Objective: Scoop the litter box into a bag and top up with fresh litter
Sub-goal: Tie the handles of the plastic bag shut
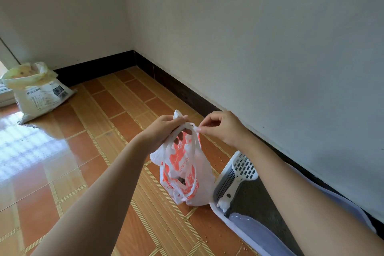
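Observation:
A white plastic bag with orange print (187,174) stands on the tiled floor, dark clumps showing inside. My left hand (164,133) grips its twisted handles at the top. My right hand (220,129) pinches the end of a handle just to the right. The litter box (249,226), white-rimmed with grey litter, sits at the lower right, partly hidden by my right arm. A white slotted scoop (239,174) leans on the box's near rim. An open sack of fresh litter (37,91) stands at the far left by the wall.
White walls with a dark skirting board (187,91) meet in a corner behind the bag. Loose litter grains lie on the orange floor tiles (104,151) around the box. A door frame edge shows at the far left.

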`<action>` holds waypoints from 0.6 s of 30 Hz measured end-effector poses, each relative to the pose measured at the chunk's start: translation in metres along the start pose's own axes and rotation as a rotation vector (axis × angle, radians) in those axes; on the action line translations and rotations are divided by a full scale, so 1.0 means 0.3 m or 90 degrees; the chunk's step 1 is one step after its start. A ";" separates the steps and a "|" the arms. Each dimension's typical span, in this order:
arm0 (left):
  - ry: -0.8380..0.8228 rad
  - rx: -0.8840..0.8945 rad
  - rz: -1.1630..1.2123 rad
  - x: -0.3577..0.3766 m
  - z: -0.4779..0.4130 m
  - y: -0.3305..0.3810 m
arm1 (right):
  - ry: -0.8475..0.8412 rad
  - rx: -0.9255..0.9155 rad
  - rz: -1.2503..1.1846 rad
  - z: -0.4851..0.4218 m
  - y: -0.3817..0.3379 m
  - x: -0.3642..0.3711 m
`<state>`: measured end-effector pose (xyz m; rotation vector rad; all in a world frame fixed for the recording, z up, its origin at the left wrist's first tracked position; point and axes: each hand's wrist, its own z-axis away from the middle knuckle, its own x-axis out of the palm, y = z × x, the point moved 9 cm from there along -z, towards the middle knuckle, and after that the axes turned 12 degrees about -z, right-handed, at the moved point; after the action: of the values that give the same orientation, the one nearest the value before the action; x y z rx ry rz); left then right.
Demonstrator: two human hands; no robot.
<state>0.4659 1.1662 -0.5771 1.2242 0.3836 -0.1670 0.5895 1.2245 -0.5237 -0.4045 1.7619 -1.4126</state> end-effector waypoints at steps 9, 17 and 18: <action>-0.015 0.050 -0.098 -0.016 0.046 0.045 | -0.124 0.147 -0.043 -0.002 0.124 0.118; 0.086 0.153 -0.525 -0.038 0.044 0.099 | -0.070 0.150 0.002 -0.023 0.173 0.132; 0.131 0.157 -0.570 -0.044 0.039 0.099 | -0.074 0.159 -0.006 -0.024 0.181 0.131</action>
<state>0.4658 1.1643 -0.5426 1.2381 1.1049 -0.8794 0.5728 1.2195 -0.5888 -0.3531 1.4709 -1.5610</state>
